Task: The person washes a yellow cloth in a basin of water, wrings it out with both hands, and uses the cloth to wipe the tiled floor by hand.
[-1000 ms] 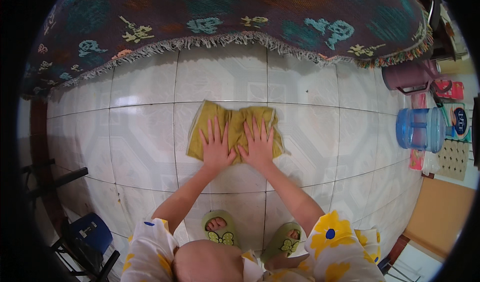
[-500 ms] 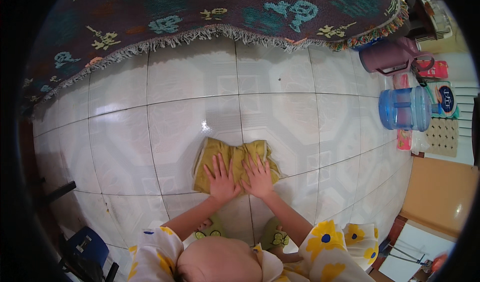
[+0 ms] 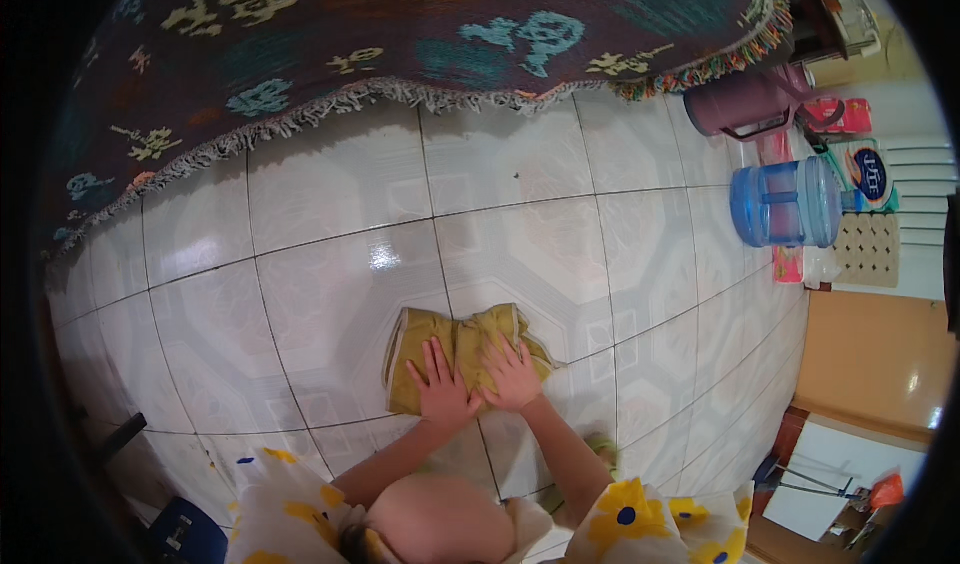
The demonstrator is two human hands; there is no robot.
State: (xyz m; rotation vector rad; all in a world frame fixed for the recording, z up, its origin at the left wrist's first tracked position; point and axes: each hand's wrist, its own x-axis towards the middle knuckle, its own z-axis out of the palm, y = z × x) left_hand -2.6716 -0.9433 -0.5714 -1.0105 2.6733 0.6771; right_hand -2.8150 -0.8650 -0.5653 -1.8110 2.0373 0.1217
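A mustard-yellow cloth with pale edging [image 3: 410,332] lies spread on the pale patterned floor tiles [image 3: 350,294]. My left hand [image 3: 441,392] rests flat on its left half, fingers spread. Just beside it, my right hand [image 3: 510,378] presses flat on the right half, fingers apart and slightly blurred. Both bare forearms reach in from below, out of sleeves with yellow flowers. A green slipper [image 3: 602,450] shows partly behind my right arm.
A fringed dark patterned cover [image 3: 400,24] hangs along the top. At right stand a purple jug [image 3: 730,101], a blue water bottle [image 3: 785,204], tissue packs [image 3: 865,174] and a tan board [image 3: 865,349]. A dark blue seat [image 3: 190,534] is at lower left.
My hands and the cloth have moved down the view, closer to my body, now covering most of my slippers' place. The view has shifted, so the bottle and jug appear higher and further left.
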